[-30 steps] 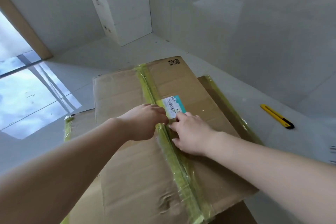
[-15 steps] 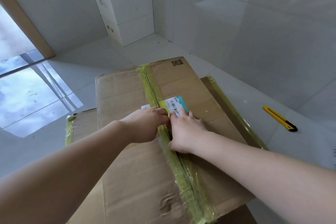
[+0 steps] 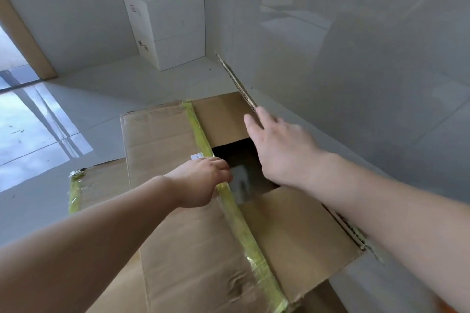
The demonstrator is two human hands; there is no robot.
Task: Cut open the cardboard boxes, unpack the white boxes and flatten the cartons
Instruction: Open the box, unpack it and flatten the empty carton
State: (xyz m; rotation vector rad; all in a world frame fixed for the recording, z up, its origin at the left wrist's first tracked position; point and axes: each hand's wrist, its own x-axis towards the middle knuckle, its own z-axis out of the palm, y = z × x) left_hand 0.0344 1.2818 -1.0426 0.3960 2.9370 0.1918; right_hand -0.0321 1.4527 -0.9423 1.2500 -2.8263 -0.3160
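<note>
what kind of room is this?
Probably a bare indoor room used for unpacking: glossy tiled floor, plain walls, white boxes stacked in the corner, and a taped carton being opened on the floor.

— What did the cardboard box point(image 3: 178, 211) look like?
— Brown, taped along its middle seam with yellow-green tape point(image 3: 241, 223). Its right flap point(image 3: 236, 81) stood raised on edge, and a dark opening point(image 3: 239, 160) showed beneath (contents unclear). It lay on a flattened carton point(image 3: 101, 185).
— And the white boxes point(image 3: 167, 25)?
— Two, stacked in the far corner, well apart.
</note>
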